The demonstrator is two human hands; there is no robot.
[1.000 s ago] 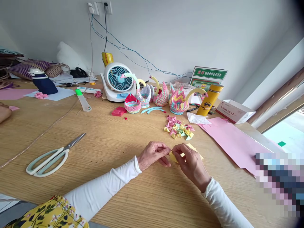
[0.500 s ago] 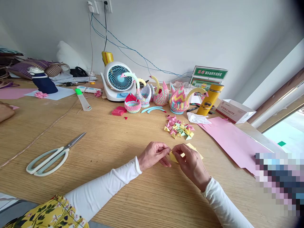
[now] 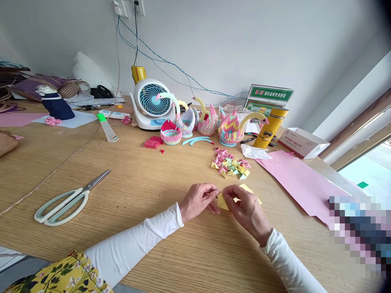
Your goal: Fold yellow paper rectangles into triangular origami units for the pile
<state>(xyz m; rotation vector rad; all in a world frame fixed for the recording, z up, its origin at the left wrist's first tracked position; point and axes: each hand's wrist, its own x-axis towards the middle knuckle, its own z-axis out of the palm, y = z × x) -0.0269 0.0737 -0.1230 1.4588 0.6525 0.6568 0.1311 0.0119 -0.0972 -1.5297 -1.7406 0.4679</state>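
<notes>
My left hand and my right hand meet fingertip to fingertip low over the table. Both are closed in a pinch on a small piece of yellow paper, mostly hidden by the fingers; its folds cannot be made out. Under and behind my right hand lie several yellow paper pieces, partly covered by it. Just beyond the hands is a loose pile of folded paper triangles in pink, yellow and pale green.
Large scissors lie at left. Behind stand a white fan, folded-paper swans, a yellow flask and a sticky-note box. Pink sheets cover the right. Another person's hand rests at the far left edge.
Almost nothing differs. My hands keep the same pinch, with only a slight shift of fingers and view.
</notes>
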